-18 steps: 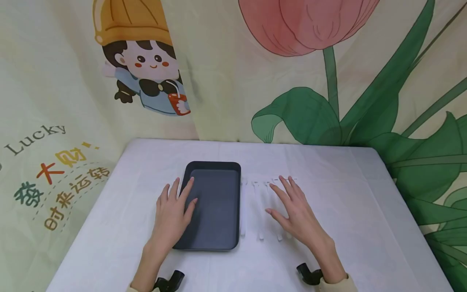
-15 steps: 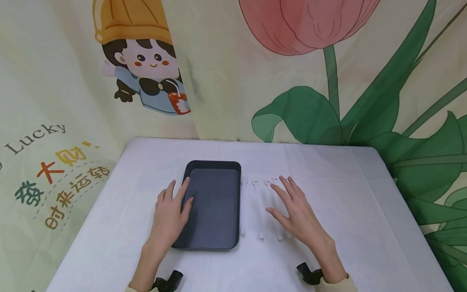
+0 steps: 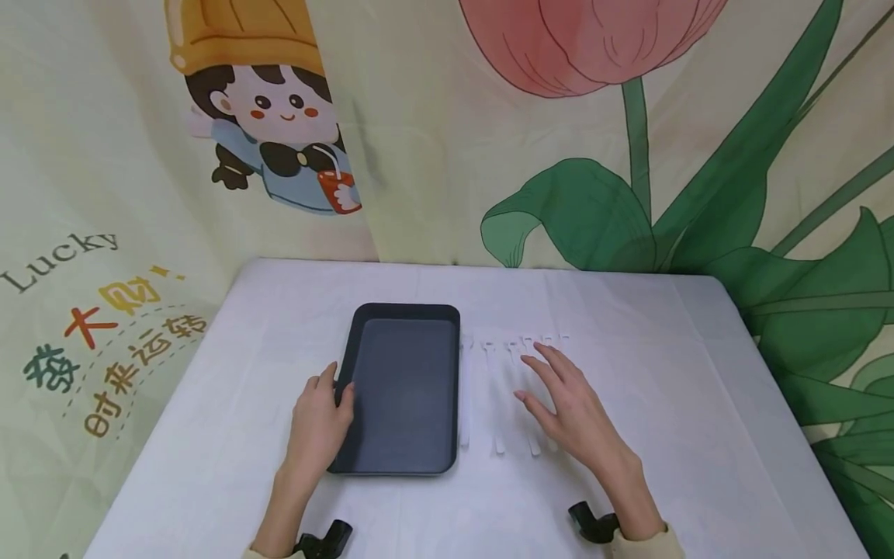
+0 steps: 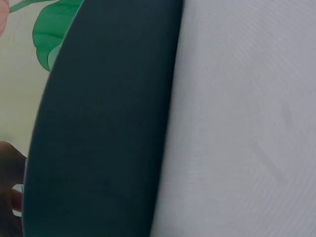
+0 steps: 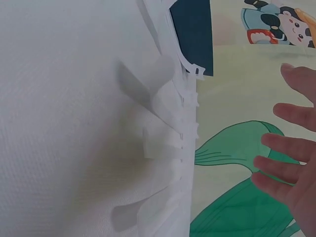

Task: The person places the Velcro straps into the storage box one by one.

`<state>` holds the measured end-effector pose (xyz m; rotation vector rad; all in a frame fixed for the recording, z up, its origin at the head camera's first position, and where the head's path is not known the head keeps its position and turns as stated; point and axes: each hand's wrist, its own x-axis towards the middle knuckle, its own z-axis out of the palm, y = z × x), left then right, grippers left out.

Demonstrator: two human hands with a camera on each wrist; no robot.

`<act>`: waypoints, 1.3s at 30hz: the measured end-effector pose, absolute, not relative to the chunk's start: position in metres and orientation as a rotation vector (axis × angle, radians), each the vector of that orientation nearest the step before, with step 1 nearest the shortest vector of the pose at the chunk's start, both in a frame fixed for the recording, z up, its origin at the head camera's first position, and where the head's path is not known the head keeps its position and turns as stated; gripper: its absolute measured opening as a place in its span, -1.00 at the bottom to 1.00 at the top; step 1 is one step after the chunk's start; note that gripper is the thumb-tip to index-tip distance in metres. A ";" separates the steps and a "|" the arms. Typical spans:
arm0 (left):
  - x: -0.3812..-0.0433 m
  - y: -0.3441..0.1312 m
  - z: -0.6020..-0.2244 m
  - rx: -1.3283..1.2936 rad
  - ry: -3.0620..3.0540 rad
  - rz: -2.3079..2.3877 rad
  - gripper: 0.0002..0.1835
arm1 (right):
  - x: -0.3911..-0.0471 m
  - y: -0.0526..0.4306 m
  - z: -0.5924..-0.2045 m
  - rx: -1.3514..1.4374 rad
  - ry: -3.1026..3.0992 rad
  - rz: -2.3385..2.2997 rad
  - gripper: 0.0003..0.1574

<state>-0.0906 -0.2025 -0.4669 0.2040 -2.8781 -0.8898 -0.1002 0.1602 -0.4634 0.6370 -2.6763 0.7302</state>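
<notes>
A dark grey rectangular tray lies on the white-covered table, a little left of the middle. My left hand grips its left rim, thumb over the inner edge and fingers along the outside. In the left wrist view the tray's dark side fills much of the picture, with part of the hand at the lower left. To the right of the tray lie several slim white strips with notched far ends, pale against the cloth. Above them my right hand is held with fingers spread, holding nothing.
The white cloth covers the table up to its back edge. Behind it hangs a printed backdrop with a cartoon child and a tulip. A black wrist camera sits at the right wrist, another at the left.
My left hand has drawn back left from over the tray to its left rim and now grips it. The right hand stays nearly in place, and the head view has tilted slightly.
</notes>
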 end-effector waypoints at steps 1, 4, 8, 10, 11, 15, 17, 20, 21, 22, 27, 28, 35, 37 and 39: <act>-0.090 -0.202 -0.468 0.210 -2.875 -0.897 -0.45 | -0.100 0.160 -0.464 0.636 -2.675 0.734 -0.30; -0.089 -0.202 -0.471 0.228 -2.869 -0.906 -0.48 | -0.100 0.162 -0.465 0.623 -2.684 0.739 -0.32; -0.090 -0.202 -0.474 0.251 -2.852 -0.927 -0.53 | -0.100 0.165 -0.466 0.573 -2.708 0.765 -0.33; -0.090 -0.201 -0.474 0.266 -2.837 -0.941 -0.55 | -0.100 0.166 -0.466 0.545 -2.714 0.787 -0.34; -0.090 -0.202 -0.474 0.272 -2.831 -0.948 -0.56 | -0.101 0.167 -0.466 0.534 -2.712 0.800 -0.35; -0.090 -0.202 -0.475 0.302 -2.816 -0.961 -0.59 | -0.105 0.171 -0.468 0.496 -2.689 0.840 -0.38; -0.090 -0.203 -0.475 0.313 -2.814 -0.962 -0.60 | -0.108 0.174 -0.470 0.471 -2.670 0.869 -0.39; -0.090 -0.203 -0.476 0.313 -2.804 -0.953 -0.61 | -0.112 0.179 -0.471 0.406 -2.672 0.928 -0.39; -0.090 -0.203 -0.476 0.311 -2.798 -0.948 -0.61 | -0.113 0.181 -0.471 0.384 -2.674 0.951 -0.39; -0.090 -0.203 -0.477 0.306 -2.793 -0.942 -0.62 | -0.114 0.182 -0.471 0.358 -2.677 0.978 -0.40; -0.090 -0.204 -0.478 0.304 -2.764 -0.933 -0.65 | -0.125 0.190 -0.473 0.210 -2.711 1.108 -0.48; -0.090 -0.205 -0.477 0.307 -2.763 -0.936 -0.65 | -0.128 0.192 -0.473 0.173 -2.723 1.134 -0.49; -0.089 -0.207 -0.477 0.310 -2.774 -0.961 -0.65 | -0.146 0.208 -0.477 -0.058 -2.778 1.340 -0.53; -0.090 -0.207 -0.477 0.304 -2.773 -0.955 -0.66 | -0.152 0.211 -0.478 -0.133 -2.801 1.383 -0.52; -0.090 -0.207 -0.477 0.297 -2.772 -0.950 -0.66 | -0.160 0.215 -0.478 -0.204 -2.832 1.394 -0.51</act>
